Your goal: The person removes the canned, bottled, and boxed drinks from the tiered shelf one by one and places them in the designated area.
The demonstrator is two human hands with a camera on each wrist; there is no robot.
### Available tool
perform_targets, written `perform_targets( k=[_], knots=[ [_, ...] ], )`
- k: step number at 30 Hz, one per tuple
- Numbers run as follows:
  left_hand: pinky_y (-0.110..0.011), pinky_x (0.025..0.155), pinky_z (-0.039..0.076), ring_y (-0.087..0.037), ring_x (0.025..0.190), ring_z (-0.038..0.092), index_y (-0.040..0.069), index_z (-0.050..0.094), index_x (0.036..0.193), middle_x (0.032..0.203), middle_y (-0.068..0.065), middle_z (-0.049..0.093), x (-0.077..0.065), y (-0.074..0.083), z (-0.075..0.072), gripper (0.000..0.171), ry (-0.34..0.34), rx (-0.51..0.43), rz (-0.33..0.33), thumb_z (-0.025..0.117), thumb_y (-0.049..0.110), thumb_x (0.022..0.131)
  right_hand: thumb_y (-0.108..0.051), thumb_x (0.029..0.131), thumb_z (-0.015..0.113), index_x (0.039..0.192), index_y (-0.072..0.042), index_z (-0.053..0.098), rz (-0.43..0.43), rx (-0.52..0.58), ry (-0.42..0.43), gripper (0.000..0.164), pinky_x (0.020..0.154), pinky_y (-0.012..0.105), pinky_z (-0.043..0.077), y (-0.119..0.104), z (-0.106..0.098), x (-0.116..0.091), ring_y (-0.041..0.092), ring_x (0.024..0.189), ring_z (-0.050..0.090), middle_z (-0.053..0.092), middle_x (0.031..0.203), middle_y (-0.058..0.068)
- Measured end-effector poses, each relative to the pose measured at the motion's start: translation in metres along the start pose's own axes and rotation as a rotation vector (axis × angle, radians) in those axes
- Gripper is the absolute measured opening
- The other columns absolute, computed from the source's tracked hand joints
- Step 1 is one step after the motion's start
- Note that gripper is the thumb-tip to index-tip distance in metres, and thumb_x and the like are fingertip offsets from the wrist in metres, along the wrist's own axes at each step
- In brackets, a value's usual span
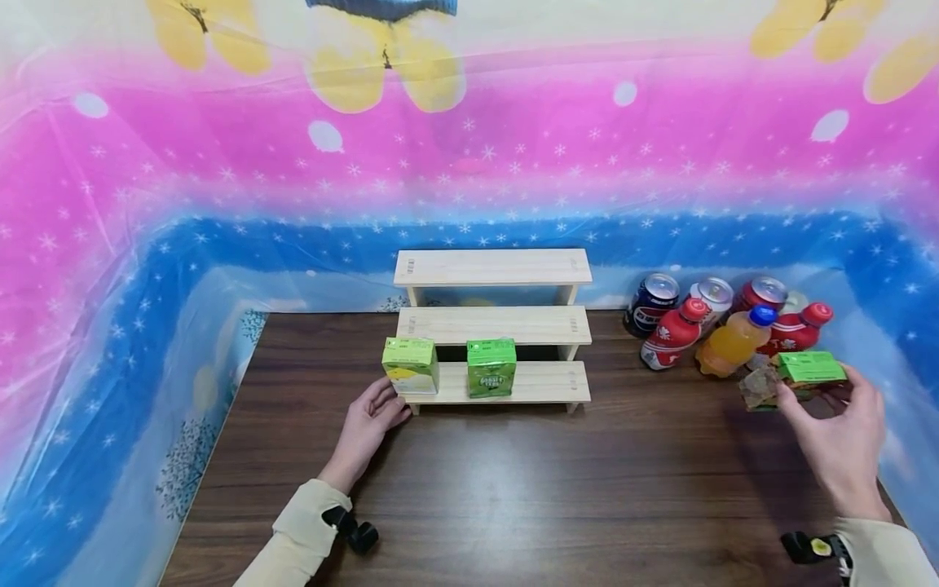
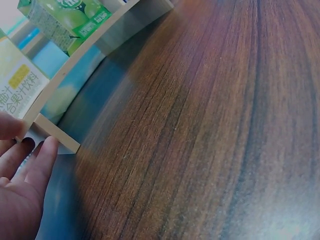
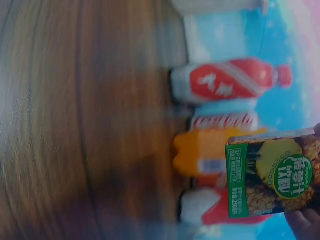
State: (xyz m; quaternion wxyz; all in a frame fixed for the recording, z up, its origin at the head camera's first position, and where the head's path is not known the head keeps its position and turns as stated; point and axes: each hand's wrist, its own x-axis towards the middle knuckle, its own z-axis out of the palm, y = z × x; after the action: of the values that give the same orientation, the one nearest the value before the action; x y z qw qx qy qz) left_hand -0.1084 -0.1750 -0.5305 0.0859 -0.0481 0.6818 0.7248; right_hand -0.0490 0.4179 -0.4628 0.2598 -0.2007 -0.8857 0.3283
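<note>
My right hand (image 1: 844,428) grips a green-topped pineapple juice carton (image 3: 270,177) by its side, close in front of the bottles at the right. In the right wrist view its front shows pineapple pictures and a green label. My left hand (image 1: 367,424) is at the left end of a three-step wooden shelf (image 1: 528,390), fingers loosely bent. Its fingertips (image 2: 47,147) lie right by the lowest board and its leg. Just above that hand, a yellow-and-green juice carton (image 1: 409,367) stands on the lowest step. A green juice carton (image 1: 491,368) stands farther right on it.
Several drinks cluster at the back right: a dark blue can (image 1: 653,306), a red bottle (image 1: 671,334), an orange drink bottle (image 1: 736,342) with a blue cap, and more cans and red bottles. Patterned cloth (image 1: 469,179) encloses the brown wooden table (image 1: 499,489) at the back and sides.
</note>
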Motion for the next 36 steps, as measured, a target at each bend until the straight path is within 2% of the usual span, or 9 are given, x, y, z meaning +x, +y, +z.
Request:
perform_targets(
  k=[3,6,8,11,18,32,34,36],
  knots=[
    [-0.028,0.096,0.057,-0.001,0.108,0.066,-0.003,0.039,0.156,0.149,-0.031,0.05,0.001,0.001,0.0,0.053,-0.002,-0.011,-0.005,0.053,-0.006,0.105,-0.02,0.094,0.073,0.158,-0.007,0.036,0.04,-0.007,0.003,0.075,0.11,0.013,0.038,0.015,0.002,0.006,0.018,0.126,0.048,0.039,0.147,0.017],
    [-0.027,0.096,0.057,0.0,0.108,0.066,-0.004,0.039,0.156,0.149,-0.032,0.05,0.001,0.002,0.0,0.053,-0.002,-0.018,-0.002,0.053,-0.006,0.106,-0.021,0.094,0.072,0.158,-0.01,0.035,0.108,0.03,0.006,0.075,0.113,0.019,0.039,0.031,0.004,0.014,0.019,0.132,0.048,0.04,0.147,0.011],
    [-0.027,0.096,0.057,-0.001,0.108,0.066,-0.004,0.038,0.156,0.149,-0.032,0.05,0.001,0.001,0.0,0.053,-0.004,-0.02,0.002,0.052,-0.006,0.105,-0.022,0.094,0.071,0.159,-0.012,0.034,0.15,0.052,0.007,0.075,0.114,0.022,0.04,0.04,0.006,0.018,0.017,0.134,0.048,0.04,0.144,0.001],
    [-0.027,0.096,0.057,-0.001,0.108,0.066,-0.005,0.038,0.156,0.149,-0.033,0.049,0.001,0.001,-0.001,0.053,-0.004,-0.021,0.005,0.052,-0.007,0.105,-0.022,0.094,0.071,0.158,-0.013,0.035,0.182,0.068,0.002,0.074,0.115,0.024,0.04,0.05,0.008,0.023,0.018,0.135,0.049,0.038,0.14,-0.006],
    [-0.028,0.096,0.057,-0.001,0.108,0.066,-0.006,0.038,0.156,0.148,-0.034,0.05,0.0,0.0,-0.001,0.053,-0.005,-0.022,0.011,0.052,-0.007,0.105,-0.023,0.096,0.069,0.16,-0.009,0.03,0.218,0.024,-0.033,0.075,0.117,0.03,0.038,0.066,0.014,0.029,0.033,0.143,0.045,0.035,0.155,0.015],
    [-0.027,0.095,0.057,-0.002,0.108,0.066,-0.006,0.038,0.155,0.147,-0.034,0.05,-0.002,0.0,-0.001,0.052,-0.017,-0.032,0.026,0.052,-0.007,0.105,-0.027,0.098,0.068,0.161,-0.006,0.026,0.292,-0.007,-0.102,0.079,0.12,0.035,0.035,0.085,0.02,0.037,0.037,0.147,0.038,0.032,0.158,0.02],
    [-0.028,0.095,0.057,-0.002,0.108,0.066,-0.006,0.039,0.155,0.147,-0.034,0.05,-0.002,0.0,-0.001,0.051,-0.017,-0.035,0.025,0.053,-0.007,0.105,-0.028,0.098,0.068,0.161,-0.007,0.026,0.29,0.003,-0.106,0.079,0.12,0.034,0.035,0.086,0.02,0.037,0.035,0.147,0.038,0.032,0.158,0.02],
    [-0.028,0.096,0.057,-0.002,0.108,0.066,-0.006,0.039,0.155,0.147,-0.034,0.05,-0.002,0.001,-0.001,0.051,-0.015,-0.034,0.023,0.053,-0.006,0.105,-0.029,0.098,0.069,0.161,-0.008,0.026,0.285,0.027,-0.127,0.08,0.119,0.027,0.034,0.087,0.018,0.037,0.031,0.148,0.037,0.032,0.156,0.021]
  ],
)
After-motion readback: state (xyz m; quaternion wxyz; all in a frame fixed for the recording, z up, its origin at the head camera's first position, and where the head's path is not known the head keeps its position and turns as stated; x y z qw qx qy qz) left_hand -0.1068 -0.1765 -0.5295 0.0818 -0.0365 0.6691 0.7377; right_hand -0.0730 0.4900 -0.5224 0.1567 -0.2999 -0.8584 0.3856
